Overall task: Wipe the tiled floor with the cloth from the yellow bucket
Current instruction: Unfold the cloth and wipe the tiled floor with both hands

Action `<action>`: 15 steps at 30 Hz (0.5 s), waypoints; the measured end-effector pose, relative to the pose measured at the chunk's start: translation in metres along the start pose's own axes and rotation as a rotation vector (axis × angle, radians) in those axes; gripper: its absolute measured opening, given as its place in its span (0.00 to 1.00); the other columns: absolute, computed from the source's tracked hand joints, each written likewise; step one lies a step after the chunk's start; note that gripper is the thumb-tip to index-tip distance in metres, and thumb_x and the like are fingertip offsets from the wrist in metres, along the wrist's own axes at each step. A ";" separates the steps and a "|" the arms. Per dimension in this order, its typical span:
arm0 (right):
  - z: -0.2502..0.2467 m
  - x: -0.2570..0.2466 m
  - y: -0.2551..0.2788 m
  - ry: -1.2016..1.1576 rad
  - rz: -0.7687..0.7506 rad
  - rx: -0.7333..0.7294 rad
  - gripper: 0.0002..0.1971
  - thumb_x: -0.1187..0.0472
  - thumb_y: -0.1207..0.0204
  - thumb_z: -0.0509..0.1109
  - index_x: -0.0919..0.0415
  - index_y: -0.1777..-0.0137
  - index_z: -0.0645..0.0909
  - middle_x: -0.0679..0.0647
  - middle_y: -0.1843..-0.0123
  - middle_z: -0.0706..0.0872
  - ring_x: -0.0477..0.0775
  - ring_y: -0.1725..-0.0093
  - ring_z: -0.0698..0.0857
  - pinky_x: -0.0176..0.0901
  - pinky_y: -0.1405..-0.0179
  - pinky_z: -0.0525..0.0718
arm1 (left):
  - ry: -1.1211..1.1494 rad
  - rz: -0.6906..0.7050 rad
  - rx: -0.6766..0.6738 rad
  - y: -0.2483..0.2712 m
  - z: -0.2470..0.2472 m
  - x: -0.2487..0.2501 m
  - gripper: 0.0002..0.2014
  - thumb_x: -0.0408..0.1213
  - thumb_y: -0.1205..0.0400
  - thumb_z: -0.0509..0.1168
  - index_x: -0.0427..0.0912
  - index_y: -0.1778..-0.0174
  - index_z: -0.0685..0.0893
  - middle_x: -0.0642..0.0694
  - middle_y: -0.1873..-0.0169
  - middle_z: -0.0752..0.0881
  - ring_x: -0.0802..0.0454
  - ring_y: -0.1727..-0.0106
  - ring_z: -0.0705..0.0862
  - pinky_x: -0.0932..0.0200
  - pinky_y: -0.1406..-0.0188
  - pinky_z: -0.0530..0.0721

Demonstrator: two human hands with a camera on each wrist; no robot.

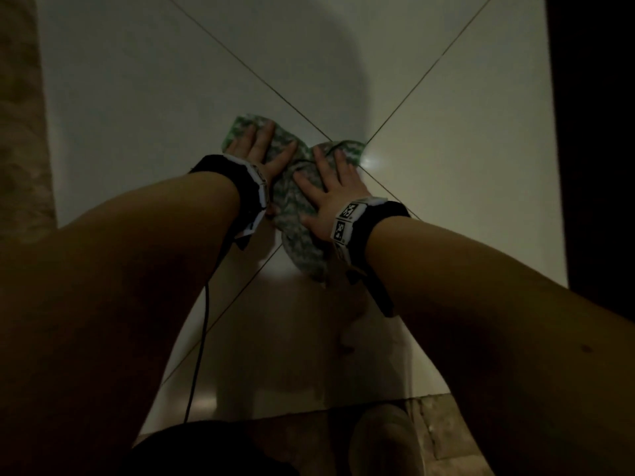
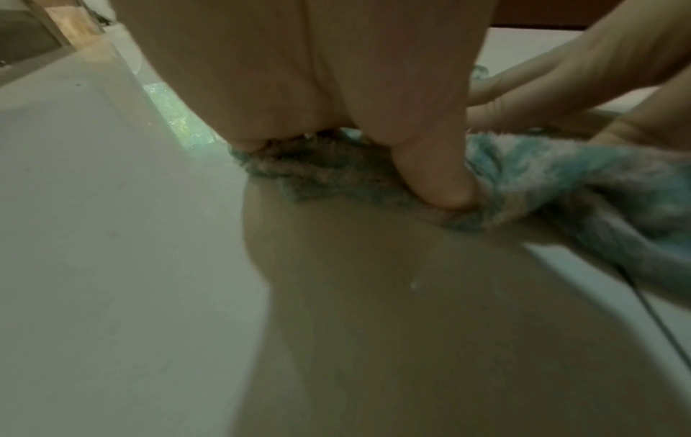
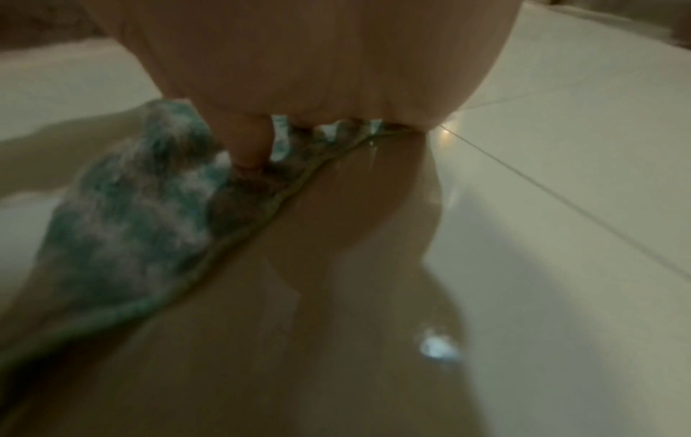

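Observation:
A green-and-white fluffy cloth [image 1: 295, 204] lies crumpled on the pale tiled floor [image 1: 171, 80], close to where the grout lines cross. My left hand [image 1: 261, 146] presses flat on the cloth's far left part, fingers spread and straight. My right hand [image 1: 326, 187] presses flat on its right part, fingers spread. In the left wrist view the thumb [image 2: 434, 177] pushes into the cloth [image 2: 542, 189]. The right wrist view shows the palm [image 3: 299, 59] on the cloth [image 3: 142, 213]. The yellow bucket is not in view.
A mottled brown surface [image 1: 20, 115] borders the floor on the left. A dark upright edge [image 1: 598, 132] runs down the right. A rough stone-like strip [image 1: 429, 434] lies near my body. A black cable [image 1: 201, 352] hangs from the left wrist.

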State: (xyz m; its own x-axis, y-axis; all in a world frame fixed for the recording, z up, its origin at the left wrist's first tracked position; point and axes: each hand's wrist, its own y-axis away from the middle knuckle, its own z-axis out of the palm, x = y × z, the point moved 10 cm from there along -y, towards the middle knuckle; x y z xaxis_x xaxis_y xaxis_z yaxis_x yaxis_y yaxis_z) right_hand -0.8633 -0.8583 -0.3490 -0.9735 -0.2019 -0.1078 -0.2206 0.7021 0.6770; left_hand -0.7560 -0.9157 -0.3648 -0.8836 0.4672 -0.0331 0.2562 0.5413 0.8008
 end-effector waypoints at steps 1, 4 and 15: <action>0.000 -0.001 0.001 0.010 -0.001 0.004 0.39 0.34 0.23 0.53 0.40 0.17 0.38 0.53 0.16 0.27 0.66 0.17 0.30 0.60 0.18 0.36 | 0.008 0.004 0.003 0.003 0.001 0.000 0.62 0.60 0.30 0.75 0.63 0.18 0.30 0.45 0.18 0.25 0.39 0.15 0.31 0.34 0.16 0.48; 0.004 -0.002 0.006 0.020 -0.011 0.006 0.38 0.33 0.23 0.52 0.39 0.17 0.38 0.53 0.16 0.27 0.66 0.17 0.30 0.59 0.18 0.36 | 0.038 0.000 0.017 0.016 0.008 0.004 0.54 0.63 0.25 0.67 0.60 0.17 0.31 0.44 0.17 0.26 0.38 0.15 0.32 0.35 0.16 0.46; 0.046 -0.021 0.050 0.088 -0.087 -0.016 0.40 0.32 0.24 0.52 0.41 0.17 0.38 0.55 0.16 0.28 0.67 0.18 0.29 0.59 0.19 0.34 | -0.011 -0.045 0.000 0.064 0.063 0.031 0.56 0.62 0.25 0.67 0.59 0.18 0.27 0.43 0.18 0.25 0.37 0.15 0.31 0.40 0.16 0.41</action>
State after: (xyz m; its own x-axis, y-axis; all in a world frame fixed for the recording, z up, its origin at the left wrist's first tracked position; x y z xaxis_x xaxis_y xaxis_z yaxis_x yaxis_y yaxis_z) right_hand -0.8568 -0.7877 -0.3462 -0.9413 -0.3213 -0.1031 -0.3026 0.6686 0.6792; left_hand -0.7427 -0.8229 -0.3522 -0.8900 0.4495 -0.0759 0.2160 0.5624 0.7982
